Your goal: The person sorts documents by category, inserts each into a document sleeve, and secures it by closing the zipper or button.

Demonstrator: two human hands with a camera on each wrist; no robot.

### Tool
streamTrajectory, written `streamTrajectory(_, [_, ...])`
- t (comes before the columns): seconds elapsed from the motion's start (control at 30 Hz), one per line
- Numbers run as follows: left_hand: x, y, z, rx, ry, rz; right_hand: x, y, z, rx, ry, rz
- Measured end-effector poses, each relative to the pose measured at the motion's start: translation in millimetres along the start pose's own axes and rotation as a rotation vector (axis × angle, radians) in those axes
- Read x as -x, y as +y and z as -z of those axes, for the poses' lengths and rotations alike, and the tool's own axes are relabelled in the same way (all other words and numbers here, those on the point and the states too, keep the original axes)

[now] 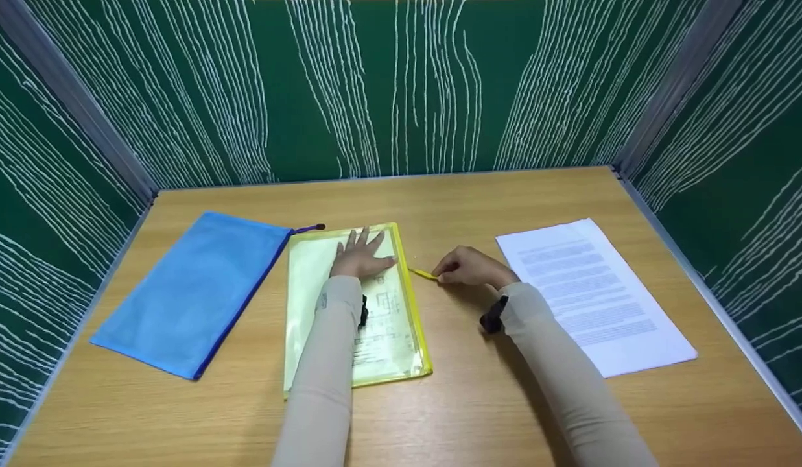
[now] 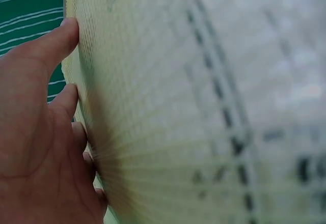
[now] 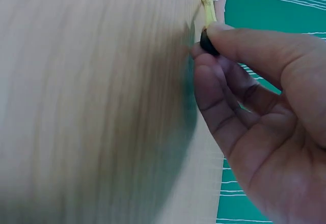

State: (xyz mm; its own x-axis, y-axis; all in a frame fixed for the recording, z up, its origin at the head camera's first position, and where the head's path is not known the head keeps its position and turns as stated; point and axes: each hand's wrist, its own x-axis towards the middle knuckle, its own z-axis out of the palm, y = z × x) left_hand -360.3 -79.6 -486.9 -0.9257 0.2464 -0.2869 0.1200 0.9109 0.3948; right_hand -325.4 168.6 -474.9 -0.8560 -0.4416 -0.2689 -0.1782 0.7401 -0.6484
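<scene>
A yellow-edged mesh zip pouch (image 1: 310, 305) lies at the middle of the table, with printed or drawn paper showing through its clear face. My left hand (image 1: 360, 261) rests on its upper part, fingers spread and straight. To the right of the pouch, my right hand (image 1: 473, 267) pinches the yellow zipper pull strap (image 1: 424, 274), which stretches out from the pouch's right edge. In the right wrist view, the strap's black end (image 3: 206, 43) sits between thumb and fingertips. Mesh texture and blurred dark lines fill much of the left wrist view.
To the left lies a blue zip pouch (image 1: 193, 292), its dark pull strap (image 1: 308, 228) reaching the yellow pouch's top corner. White printed sheets (image 1: 576, 279) lie at the right, partly under my right forearm. Green walls with white lines (image 1: 401, 91) enclose the wooden table (image 1: 452, 408).
</scene>
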Motion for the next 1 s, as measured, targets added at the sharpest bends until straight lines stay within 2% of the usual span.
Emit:
streamTrajectory(0.23, [0.6, 0.7, 1.4, 0.004, 0.013, 0.010, 4.3, 6.4, -1.6, 0.051, 0.004, 0.111])
streamTrajectory(0.67, [-1.0, -1.6, -0.2, 0.045, 0.013, 0.012, 12.6, 5.4, -0.6, 0.041, -0.027, 0.114])
streamTrajectory(0.87, [-1.0, -2.7, 2.2, 0.060, -0.001, 0.018, 15.2, 5.6, -1.2, 0.046, -0.045, 0.089])
streamTrajectory(1.0, [-3.0, -4.0, 2.9, 0.064, -0.016, -0.004, 17.6, 8.1, -1.2, 0.054, -0.054, 0.127])
